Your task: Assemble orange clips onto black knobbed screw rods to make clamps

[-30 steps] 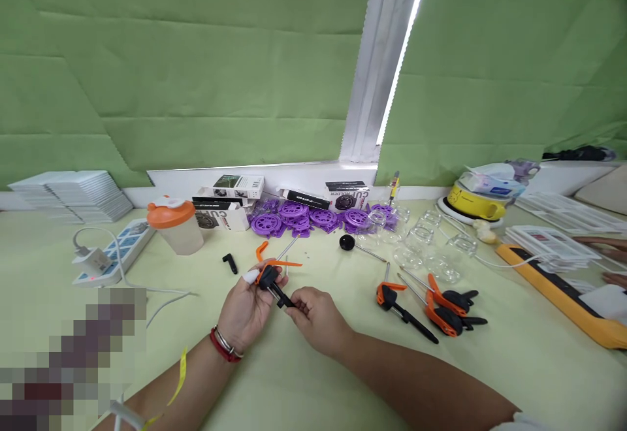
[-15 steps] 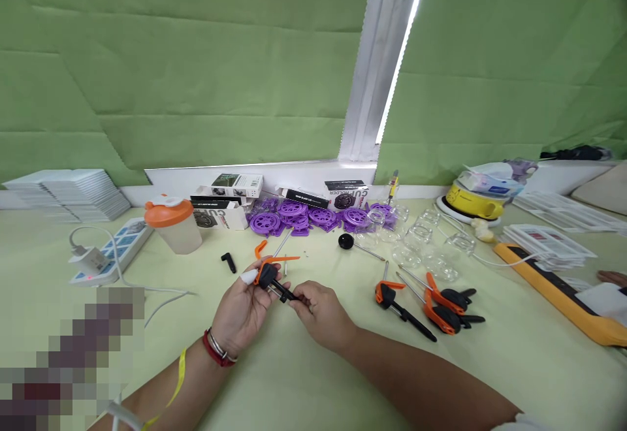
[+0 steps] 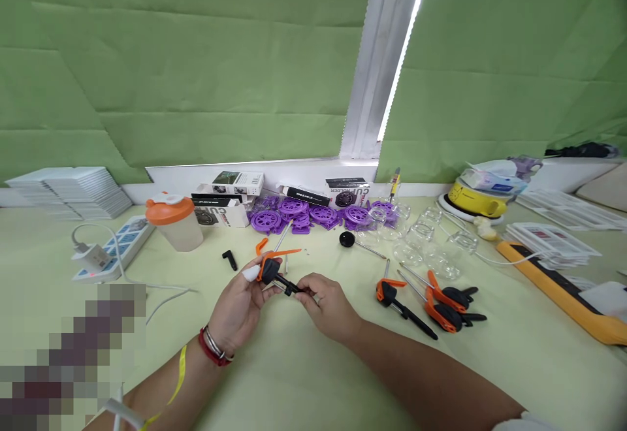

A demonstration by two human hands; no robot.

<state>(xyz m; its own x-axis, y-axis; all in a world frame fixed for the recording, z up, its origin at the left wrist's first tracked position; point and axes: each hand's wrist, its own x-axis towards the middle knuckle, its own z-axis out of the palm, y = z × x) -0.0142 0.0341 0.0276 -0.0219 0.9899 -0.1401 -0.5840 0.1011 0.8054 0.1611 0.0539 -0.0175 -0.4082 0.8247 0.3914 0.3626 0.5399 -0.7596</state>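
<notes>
Gripping an orange-and-black clamp (image 3: 271,270) by its head, the left hand (image 3: 240,303) sits at lower centre of the frame, fingers curled shut around it, while the right hand (image 3: 327,305) pinches the clamp's black handle end between thumb and fingertips. Both hover just above a pale yellow-green table (image 3: 304,379) (a cloth-like covering, lightly creased). To the right of the hands lie more clamps (image 3: 431,303), near a cluster of clear glass jars (image 3: 431,248). Behind the hands, toward the middle of the frame, purple plastic wheels (image 3: 313,214) are heaped against small printed boxes (image 3: 230,199). At centre left stand an orange-lidded shaker cup (image 3: 174,221) and a power strip (image 3: 110,251); a yellow level (image 3: 563,290) runs along the right edge. Green paper covers the wall (image 3: 196,72) across the upper frame. Bare tabletop spreads along the bottom, below and to the right of the forearms.
</notes>
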